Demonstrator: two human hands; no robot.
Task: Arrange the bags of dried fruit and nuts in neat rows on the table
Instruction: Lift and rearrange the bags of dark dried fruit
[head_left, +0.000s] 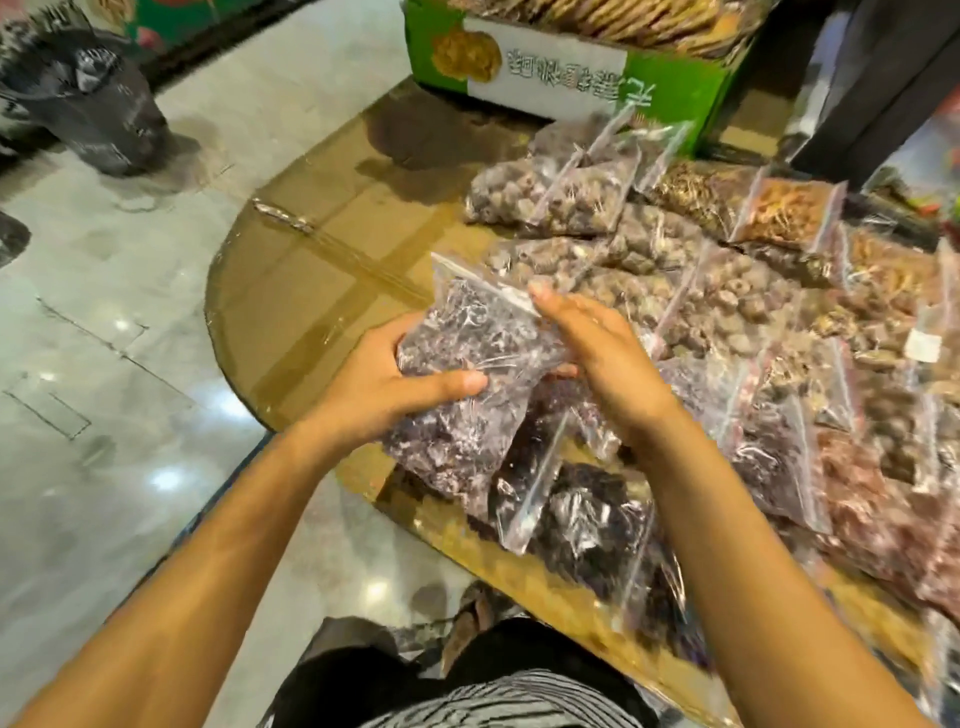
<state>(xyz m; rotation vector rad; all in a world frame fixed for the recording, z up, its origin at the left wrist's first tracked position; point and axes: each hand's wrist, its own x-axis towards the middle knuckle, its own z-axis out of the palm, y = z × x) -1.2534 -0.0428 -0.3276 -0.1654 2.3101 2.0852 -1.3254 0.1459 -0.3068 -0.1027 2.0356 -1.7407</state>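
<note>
Zip-bag of dark dried fruit (457, 374) is held above the desk (322, 270) edge, left hand (395, 384) clamped around its middle, right hand (587, 353) open and flat against its side. If that one-handed grip slackens, I'd expect it to slide onto the floor (104, 364) or knock the overlapping bags (571, 499) beneath askew.

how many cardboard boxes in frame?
1. A green cardboard box at the far end of the table, behind the bags. Its right end runs behind a dark shape, so another box could be hidden there.

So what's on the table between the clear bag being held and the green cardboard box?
Head view: bare glossy tabletop separates held bag from green box.
</note>
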